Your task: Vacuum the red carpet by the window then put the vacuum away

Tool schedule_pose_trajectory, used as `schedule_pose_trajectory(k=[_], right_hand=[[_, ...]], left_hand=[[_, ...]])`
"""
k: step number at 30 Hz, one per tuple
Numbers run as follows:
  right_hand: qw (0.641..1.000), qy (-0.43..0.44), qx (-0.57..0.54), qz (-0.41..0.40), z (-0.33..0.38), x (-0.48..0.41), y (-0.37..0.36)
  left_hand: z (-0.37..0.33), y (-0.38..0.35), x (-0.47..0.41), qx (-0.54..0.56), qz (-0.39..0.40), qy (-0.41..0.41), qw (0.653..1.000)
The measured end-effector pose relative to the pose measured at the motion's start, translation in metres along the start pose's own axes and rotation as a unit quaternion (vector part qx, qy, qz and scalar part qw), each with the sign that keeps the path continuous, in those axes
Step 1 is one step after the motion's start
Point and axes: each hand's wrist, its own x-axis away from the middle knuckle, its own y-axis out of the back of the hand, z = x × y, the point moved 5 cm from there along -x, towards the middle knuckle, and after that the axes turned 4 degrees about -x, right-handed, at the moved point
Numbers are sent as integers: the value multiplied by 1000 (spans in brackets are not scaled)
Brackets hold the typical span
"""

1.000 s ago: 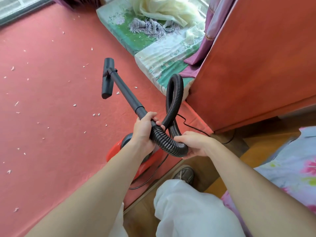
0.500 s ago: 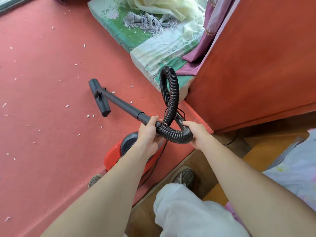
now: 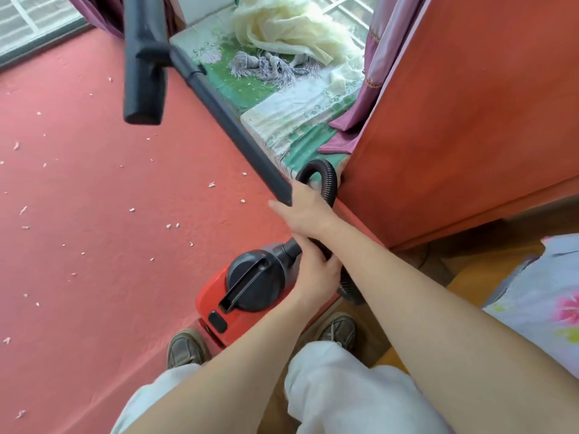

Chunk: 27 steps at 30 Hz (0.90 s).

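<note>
In the head view, beside the orange cabinet [image 3: 470,120], we find the red vacuum [image 3: 216,296] standing at the edge of the red carpet [image 3: 94,214], just ahead of the person's shoes [image 3: 186,349]. White scraps [image 3: 213,184] lie scattered across the carpet toward the window [image 3: 28,20]. We therefore judge the cleaning pass not yet begun, and the step in hand is readying the machine.

The wand [image 3: 219,101] slants up and away, and its floor nozzle [image 3: 144,73] is raised clear of the carpet. The hose [image 3: 329,180] arches in a tight loop against the cabinet. In our judgement the next move calls for lowering the nozzle flat onto the carpet, easing that loop out, and switching on.

The right hand [image 3: 304,211] is closed round the wand's lower end, with the arm stretched forward. The left hand [image 3: 316,274] reaches in beneath it and grips the hose where it enters the vacuum, fingers curled.
</note>
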Motion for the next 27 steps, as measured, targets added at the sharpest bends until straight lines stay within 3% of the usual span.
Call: schedule_pose_trajectory(k=[1,3,5,8,14,15,18,20,27], right_hand=[[1000,-12,-5,-20,-13,5,8],[998,-47,-22,-46,-47,16,23],[994,-77,-44,-60,-76,31,32],[990,-102,-59,-81,-107,49,28],[968,-154,-166,-109,-146,79,6],[964,-169,-174,-111,-151,82,5],[955,-213,-177,-106,-163,91,1],[950,-236,-178,-98,-170,98,-4],[910,-272,-312,-40,-172,122,-24]], left_hand=[[3,-1,-1,-33,74,-14,997],[17,9,-9,-226,206,-37,951],[32,31,-27,-387,171,-54,904],[50,45,-59,-415,36,-15,909],[74,-7,-121,-543,75,-32,836],[78,-10,-128,-536,72,-25,841],[84,-3,-136,-416,22,7,909],[86,10,-136,-351,-28,27,936],[71,67,-152,-270,-123,62,953]])
